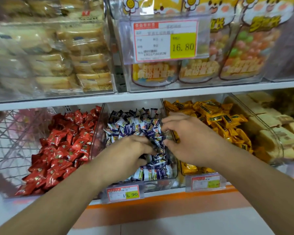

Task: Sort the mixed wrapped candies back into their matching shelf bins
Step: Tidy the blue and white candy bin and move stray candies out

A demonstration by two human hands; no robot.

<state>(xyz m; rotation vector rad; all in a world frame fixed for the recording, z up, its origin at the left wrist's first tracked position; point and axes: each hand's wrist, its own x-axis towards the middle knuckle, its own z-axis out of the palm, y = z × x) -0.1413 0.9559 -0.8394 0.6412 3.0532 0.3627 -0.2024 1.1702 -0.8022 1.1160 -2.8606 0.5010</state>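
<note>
Nearest, a price tag (125,193) reading 19.90 clipped to the shelf edge (159,196). Just above it, both hands in the middle bin (157,181) of purple-and-white candies (153,173). Left hand (131,150) palm down, fingers curled into the heap; whether they grasp a piece I cannot tell, the tips are buried. Right hand (185,138) hovers at the bin's right wall, fingers bent, seemingly pinching a small dark-wrapped piece (167,134) at the tips, though blur makes it unsure. Step in hand, by my reading: picking through the purple bin for strays. Red candies (61,146) lie in the bin to the left, yellow candies (224,122) to the right; pale blocks (268,126) farther right. No obvious red or yellow piece shows in the purple heap. Next move likely calls for lifting the pinched piece clear, reading its wrapper, and dropping it in the matching bin without dragging neighbours over the divider. Upper shelf: biscuit packs (85,61), a 16.80 tag (166,39), bagged sweets (244,51).
</note>
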